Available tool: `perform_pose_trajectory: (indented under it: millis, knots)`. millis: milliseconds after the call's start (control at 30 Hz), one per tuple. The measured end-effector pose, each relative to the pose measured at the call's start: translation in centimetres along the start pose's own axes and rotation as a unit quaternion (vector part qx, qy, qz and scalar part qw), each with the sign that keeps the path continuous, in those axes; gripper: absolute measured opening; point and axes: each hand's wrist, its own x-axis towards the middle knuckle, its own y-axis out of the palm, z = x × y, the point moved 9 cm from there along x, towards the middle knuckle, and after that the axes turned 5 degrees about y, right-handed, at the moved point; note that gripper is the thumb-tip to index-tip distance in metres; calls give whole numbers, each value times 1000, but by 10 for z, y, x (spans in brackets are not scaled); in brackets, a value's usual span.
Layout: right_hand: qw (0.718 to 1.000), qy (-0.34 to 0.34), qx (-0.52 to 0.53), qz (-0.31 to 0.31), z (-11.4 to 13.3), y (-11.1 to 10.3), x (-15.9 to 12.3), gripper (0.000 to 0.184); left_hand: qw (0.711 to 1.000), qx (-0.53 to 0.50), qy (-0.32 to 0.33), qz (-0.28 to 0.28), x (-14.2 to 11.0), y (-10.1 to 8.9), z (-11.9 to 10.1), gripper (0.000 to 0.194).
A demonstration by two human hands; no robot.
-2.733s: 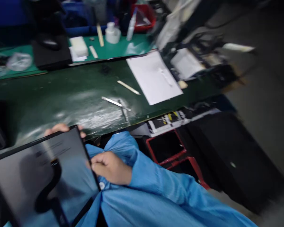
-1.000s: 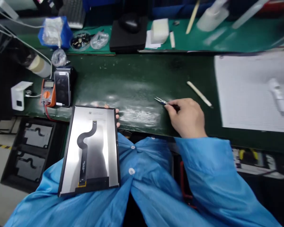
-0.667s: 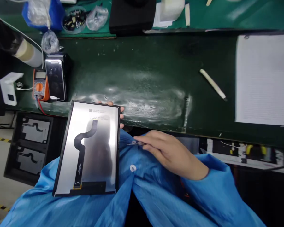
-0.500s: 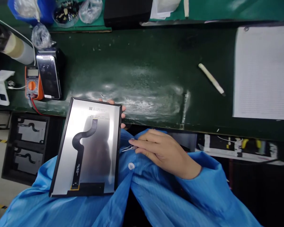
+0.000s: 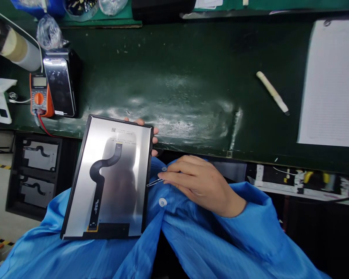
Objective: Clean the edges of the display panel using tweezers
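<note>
A display panel [image 5: 125,186] with a silvery back, a black frame and a curved black flex cable [image 5: 97,178] faces up over my lap. My left hand [image 5: 155,140] supports it from beneath; only fingertips show past its top and right edges, the palm is hidden. Just to the right, my right hand [image 5: 200,184] pinches a pair of metal tweezers [image 5: 154,182] between thumb and fingers. The tweezers' tips point left, at the panel's right edge; whether they touch it I cannot tell.
On the green bench [image 5: 174,58] are a multimeter [image 5: 40,95], a phone [image 5: 59,87], a white pen-like stick [image 5: 272,93] and a printed sheet [image 5: 331,85]. A black foam tray [image 5: 13,201] with similar panels lies at lower left. An open drawer [image 5: 296,186] shows below the bench.
The bench things have shifted in view as my head moved. Against the panel's right edge, the tweezers' tips now sit slightly closer. Both hands keep their holds.
</note>
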Motion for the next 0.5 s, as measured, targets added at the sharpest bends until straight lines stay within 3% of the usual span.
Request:
perform_pose_trajectory:
  millis: [233, 400, 500]
  knots:
    - [999, -26, -23, -3, 6, -3, -2, 25, 999, -18, -28, 21, -5, 13, -2, 53]
    - [998, -55, -25, -12, 12, -6, -2, 24, 996, -53, -45, 53, -24, 31, -5, 52]
    - [998, -63, -4, -13, 12, -6, -3, 23, 995, -58, -52, 55, -29, 29, -4, 46]
